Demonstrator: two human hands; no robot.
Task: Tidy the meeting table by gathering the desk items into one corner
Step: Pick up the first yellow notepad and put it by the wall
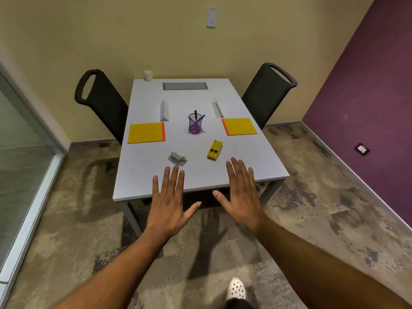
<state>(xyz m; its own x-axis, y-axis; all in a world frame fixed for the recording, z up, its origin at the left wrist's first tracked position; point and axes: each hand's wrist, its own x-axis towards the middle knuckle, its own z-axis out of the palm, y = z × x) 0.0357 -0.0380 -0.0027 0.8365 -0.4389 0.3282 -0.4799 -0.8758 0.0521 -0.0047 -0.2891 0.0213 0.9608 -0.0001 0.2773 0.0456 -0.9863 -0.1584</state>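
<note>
A white meeting table (156,181) carries two yellow notepads, one at the left (146,133) and one at the right (240,126). A purple mesh pen cup (195,124) with pens stands in the middle. Two white name tents (164,110) (217,108) sit behind it. A grey stapler-like item (177,158) and a yellow stapler (215,150) lie near the front. My left hand (168,201) and my right hand (242,195) hover flat, fingers spread, over the table's front edge, holding nothing.
A white paper cup (148,75) stands at the far left corner, beside a grey cable hatch (185,86). Two black chairs (100,101) (267,90) flank the table. A glass wall is on the left, a purple wall on the right.
</note>
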